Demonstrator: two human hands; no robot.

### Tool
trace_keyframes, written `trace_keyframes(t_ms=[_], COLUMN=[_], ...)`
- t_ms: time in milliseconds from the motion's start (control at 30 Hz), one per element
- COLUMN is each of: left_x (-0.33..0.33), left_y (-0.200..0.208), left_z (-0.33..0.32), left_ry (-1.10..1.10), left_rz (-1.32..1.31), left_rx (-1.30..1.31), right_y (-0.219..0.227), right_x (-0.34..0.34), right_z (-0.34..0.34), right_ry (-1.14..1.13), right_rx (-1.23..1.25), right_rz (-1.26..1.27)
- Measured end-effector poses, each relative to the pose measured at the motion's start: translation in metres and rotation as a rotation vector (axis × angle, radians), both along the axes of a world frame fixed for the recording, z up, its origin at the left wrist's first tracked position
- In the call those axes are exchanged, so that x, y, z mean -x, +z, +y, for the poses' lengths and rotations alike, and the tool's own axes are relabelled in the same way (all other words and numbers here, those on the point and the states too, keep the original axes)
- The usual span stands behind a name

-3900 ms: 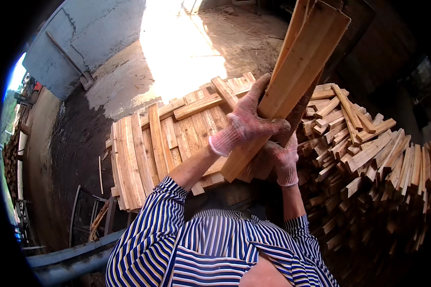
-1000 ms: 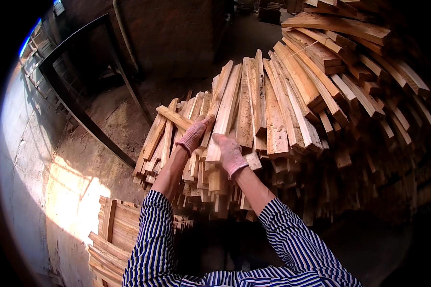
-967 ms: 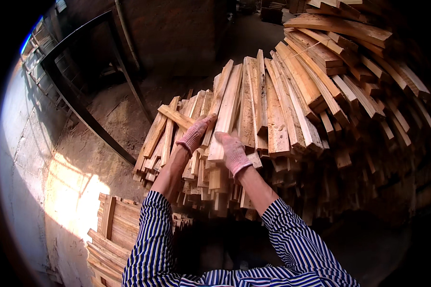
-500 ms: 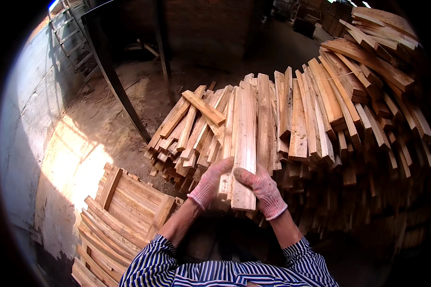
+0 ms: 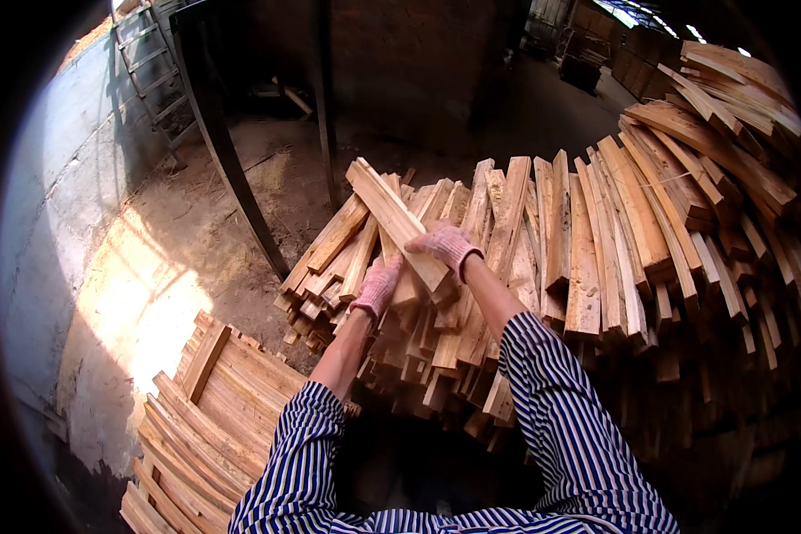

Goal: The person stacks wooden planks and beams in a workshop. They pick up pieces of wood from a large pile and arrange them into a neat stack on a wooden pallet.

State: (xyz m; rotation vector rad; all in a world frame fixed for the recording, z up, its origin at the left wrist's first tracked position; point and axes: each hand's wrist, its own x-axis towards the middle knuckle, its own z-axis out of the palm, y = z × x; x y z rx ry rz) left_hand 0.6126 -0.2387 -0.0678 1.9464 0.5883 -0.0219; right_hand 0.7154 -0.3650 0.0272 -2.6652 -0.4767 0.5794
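My gloved left hand (image 5: 381, 283) and gloved right hand (image 5: 445, 245) are closed on a small bundle of wooden boards (image 5: 390, 214). The boards slant from far left to near right over the left part of a long pile of sawn wood pieces (image 5: 584, 267). My left hand grips from the left and below; part of its fingers is hidden behind the boards. Across the near end, the right hand lies with its thumb and fingers around the edges. Both gloves are pinkish knit, with striped sleeves behind them.
At lower left lies a stack of joined wooden slats (image 5: 231, 400). A dark metal post (image 5: 227, 151) slants down beside the pile's left end. A ladder (image 5: 151, 76) leans on the pale wall (image 5: 53, 231). More boards (image 5: 748, 89) rise high at far right.
The boards in my hands have turned from pointing straight away to slanting far left, and moved left and farther off. My right hand has shifted up and left with them.
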Motion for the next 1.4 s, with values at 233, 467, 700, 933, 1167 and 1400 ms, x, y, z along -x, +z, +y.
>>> trace_keyframes(t_ms=[233, 467, 700, 933, 1167, 1400], left_x=[-0.029, -0.057, -0.003, -0.006, 0.136, 0.253], left_y=[-0.081, -0.089, -0.049, -0.077, -0.047, -0.051], left_z=[0.071, 0.104, 0.128, 0.132, 0.089, -0.008], left_ry=[0.185, 0.205, 0.160, 0.099, 0.143, 0.269], left_rz=[0.273, 0.104, 0.084, 0.049, 0.075, -0.047], left_rx=[-0.631, 0.902, 0.707, 0.735, 0.973, 0.967], right_y=[-0.065, -0.053, -0.094, -0.129, -0.092, -0.121], right_x=[0.007, 0.022, 0.117, 0.111, 0.227, 0.221], right_z=[0.048, 0.049, 0.104, 0.097, 0.023, -0.020], right_ry=[-0.308, -0.341, -0.435, -0.460, -0.283, -0.187], right_rx=[0.008, -0.185, -0.372, -0.433, -0.567, -0.955], right_rz=[0.072, 0.374, 0.543, 0.496, 0.665, 0.911])
